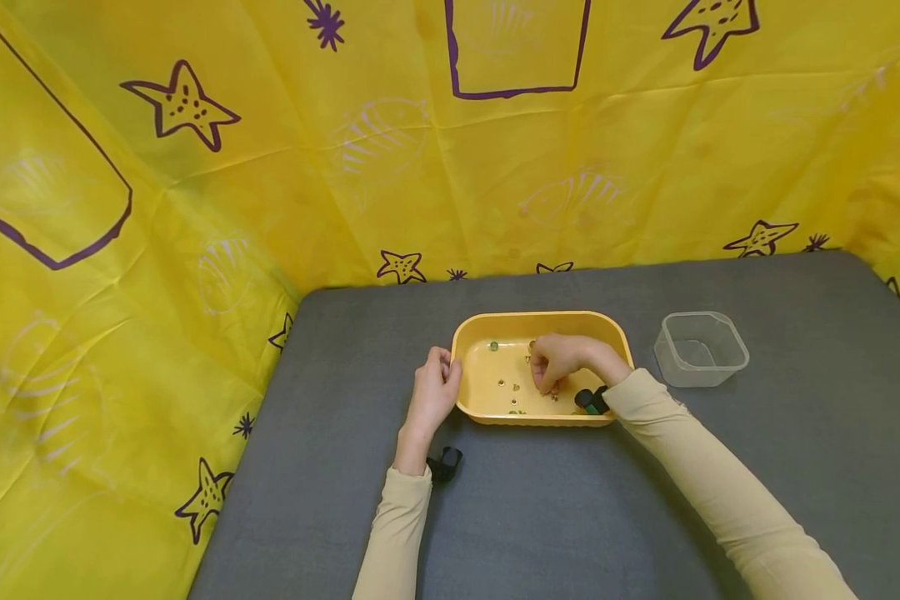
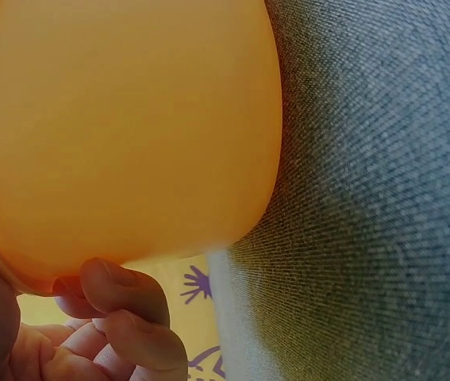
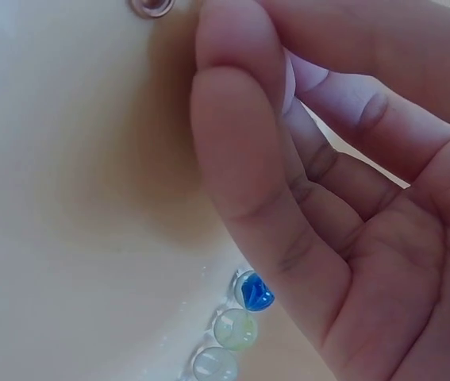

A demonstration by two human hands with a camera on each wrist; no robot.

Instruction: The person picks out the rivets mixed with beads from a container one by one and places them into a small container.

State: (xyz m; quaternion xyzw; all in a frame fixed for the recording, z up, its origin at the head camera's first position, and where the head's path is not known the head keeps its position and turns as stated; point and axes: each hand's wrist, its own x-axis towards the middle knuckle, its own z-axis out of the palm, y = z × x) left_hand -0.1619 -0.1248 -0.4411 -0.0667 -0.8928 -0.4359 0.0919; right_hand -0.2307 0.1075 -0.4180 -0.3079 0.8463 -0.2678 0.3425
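Note:
A yellow plastic tub [image 1: 487,418] rests on the grey table, holding small brass-coloured ring-like pieces [image 1: 514,402] and several glass marbles. My left hand [image 1: 431,392] grips the tub's left rim, its curled fingers also visible against the tub wall [image 2: 129,135] in the left wrist view. Inside the tub, my right hand [image 1: 558,360] reaches down with thumb and index fingertips pressed together. Anything between those fingertips is hidden. Near them in the right wrist view lie a copper-coloured ring [image 3: 153,7], a blue-and-clear marble [image 3: 255,291] and a pale marble [image 3: 235,329].
To the right of the tub stands a clear plastic container [image 1: 701,367] on the grey cloth-covered table [image 1: 540,517]. Yellow printed fabric [image 1: 480,167] hangs behind and at the left. A green marble [image 1: 493,346] lies at the tub's far left.

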